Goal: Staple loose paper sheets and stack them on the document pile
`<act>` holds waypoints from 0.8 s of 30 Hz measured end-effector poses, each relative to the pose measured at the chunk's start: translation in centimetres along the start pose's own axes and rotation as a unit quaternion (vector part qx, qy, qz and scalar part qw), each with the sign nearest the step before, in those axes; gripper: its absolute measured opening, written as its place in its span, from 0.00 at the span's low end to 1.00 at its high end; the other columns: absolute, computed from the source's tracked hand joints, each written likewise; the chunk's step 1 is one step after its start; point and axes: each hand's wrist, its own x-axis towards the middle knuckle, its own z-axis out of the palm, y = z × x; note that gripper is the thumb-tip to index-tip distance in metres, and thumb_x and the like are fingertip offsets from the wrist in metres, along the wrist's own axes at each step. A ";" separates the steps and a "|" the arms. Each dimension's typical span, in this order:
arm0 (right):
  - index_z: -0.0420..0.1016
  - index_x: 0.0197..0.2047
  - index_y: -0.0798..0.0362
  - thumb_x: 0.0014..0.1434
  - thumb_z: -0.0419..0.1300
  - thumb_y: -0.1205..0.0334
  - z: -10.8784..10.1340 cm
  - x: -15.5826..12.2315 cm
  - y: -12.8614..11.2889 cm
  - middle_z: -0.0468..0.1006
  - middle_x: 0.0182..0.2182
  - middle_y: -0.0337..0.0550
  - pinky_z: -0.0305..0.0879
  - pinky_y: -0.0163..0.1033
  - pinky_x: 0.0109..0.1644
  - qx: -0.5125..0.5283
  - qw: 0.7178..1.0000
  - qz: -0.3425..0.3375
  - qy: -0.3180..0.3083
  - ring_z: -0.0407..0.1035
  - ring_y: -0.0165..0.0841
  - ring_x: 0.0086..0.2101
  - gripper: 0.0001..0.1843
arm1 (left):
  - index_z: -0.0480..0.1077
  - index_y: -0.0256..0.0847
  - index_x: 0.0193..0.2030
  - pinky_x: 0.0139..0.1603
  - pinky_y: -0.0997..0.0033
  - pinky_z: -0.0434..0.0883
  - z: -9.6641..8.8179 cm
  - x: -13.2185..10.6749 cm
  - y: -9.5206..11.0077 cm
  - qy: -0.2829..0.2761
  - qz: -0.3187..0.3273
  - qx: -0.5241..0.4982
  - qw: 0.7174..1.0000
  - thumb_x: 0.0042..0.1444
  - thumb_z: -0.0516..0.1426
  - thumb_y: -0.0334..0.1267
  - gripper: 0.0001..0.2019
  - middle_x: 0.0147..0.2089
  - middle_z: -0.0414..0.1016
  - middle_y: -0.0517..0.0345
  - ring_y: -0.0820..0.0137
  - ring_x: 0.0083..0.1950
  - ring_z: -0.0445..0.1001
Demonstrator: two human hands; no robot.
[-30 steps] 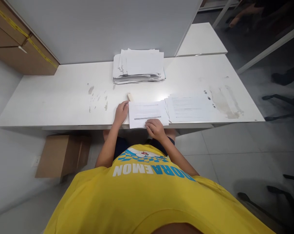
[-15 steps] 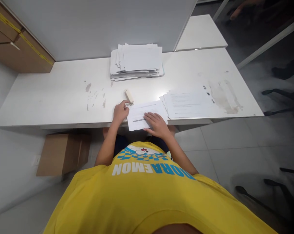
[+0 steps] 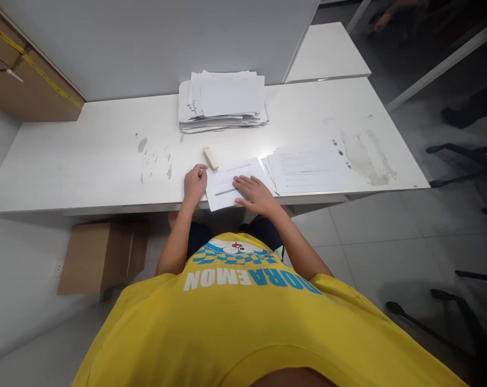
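At the near edge of the white surface [image 3: 86, 161], both hands rest on or beside a printed sheet [image 3: 227, 185] that lies flat, with its near corner overhanging the edge. The right hand [image 3: 256, 194] lies palm down on the sheet; its fingers [image 3: 243, 184] are extended, slightly spread and pressed flat against the paper, gripping nothing. The left hand [image 3: 195, 184] sits just beside the sheet's left edge, resting on the surface with its fingers loosely curled; whether they touch the sheet cannot be told, and they hold nothing. A small cream stapler [image 3: 210, 158] lies on the surface just beyond the left hand's fingertips, apart from them and near the sheet's far left corner. To the right of the sheet, a fanned set of printed pages [image 3: 308, 169] lies flat, its left edge just beside the sheet. Farther back, against the grey partition [image 3: 166, 43], stands a thick, uneven stack of papers [image 3: 223, 99].
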 end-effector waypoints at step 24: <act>0.46 0.75 0.55 0.69 0.44 0.38 0.4 3.8 0.2 0.47 0.73 0.51 0.39 0.60 0.74 -0.033 0.999 0.009 -0.038 0.41 0.47 0.72 0.41 | 0.70 0.46 0.63 0.76 0.49 0.49 1.2 0.5 -0.5 -0.055 0.173 0.059 0.982 0.70 0.46 0.47 0.21 0.68 0.69 0.54 0.60 0.79 0.44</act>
